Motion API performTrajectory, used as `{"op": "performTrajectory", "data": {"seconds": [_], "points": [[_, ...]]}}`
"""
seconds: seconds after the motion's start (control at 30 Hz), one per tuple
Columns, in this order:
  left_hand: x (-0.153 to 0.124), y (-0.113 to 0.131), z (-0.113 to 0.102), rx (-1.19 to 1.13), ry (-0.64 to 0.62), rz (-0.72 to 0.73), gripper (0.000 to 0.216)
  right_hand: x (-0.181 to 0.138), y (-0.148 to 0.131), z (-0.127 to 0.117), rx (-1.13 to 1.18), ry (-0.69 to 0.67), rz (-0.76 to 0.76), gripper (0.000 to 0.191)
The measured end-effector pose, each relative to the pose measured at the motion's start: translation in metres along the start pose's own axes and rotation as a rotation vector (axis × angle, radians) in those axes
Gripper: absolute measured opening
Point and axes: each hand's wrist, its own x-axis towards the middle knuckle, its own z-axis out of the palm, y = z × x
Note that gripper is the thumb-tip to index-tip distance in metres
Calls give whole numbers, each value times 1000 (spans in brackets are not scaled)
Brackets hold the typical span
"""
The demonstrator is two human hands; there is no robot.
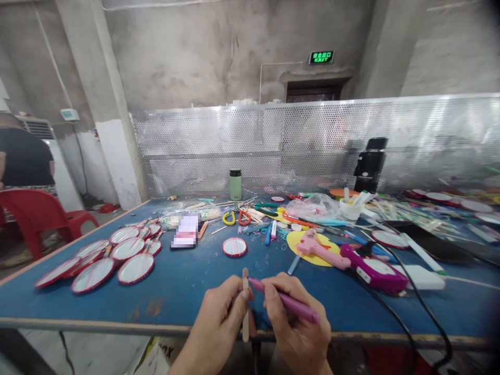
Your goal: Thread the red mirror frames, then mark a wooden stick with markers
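Observation:
My left hand (223, 313) pinches a wooden craft stick (245, 329) upright near the table's front edge. A darker brown strip shows just behind the stick's lower end; I cannot tell whether it is a second stick. In my right hand (299, 324) is a pink-purple marker (297, 306), held like a pen. Its tip points left and meets or nearly meets the upper part of the stick. Beyond my hands, a small round white disc with a red rim (235, 247) lies flat on the blue table (187, 297).
Several red-rimmed discs (92, 275) are piled at left beside a phone (186, 230). At right, a pink glue gun (320, 251) rests on a yellow disc, near a purple device (373, 271) with black cables. Behind stand a green bottle (235, 185) and a perforated metal screen (211, 140).

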Motion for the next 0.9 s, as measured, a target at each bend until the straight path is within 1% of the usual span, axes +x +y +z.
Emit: {"op": "performTrajectory", "data": {"seconds": [0.3, 0.53, 0.7, 0.9], "points": [[0, 3, 0, -17, 9, -6, 35, -4, 3, 1, 6, 20, 9, 18], [0, 1, 0, -29, 18, 15, 34, -1, 2, 1, -5, -7, -7, 18], [0, 1, 1, -26, 11, -2, 34, -5, 6, 1, -3, 21, -14, 18], [1, 1, 1, -2, 11, -5, 35, -4, 4, 0, -17, -13, -5, 18]]}}
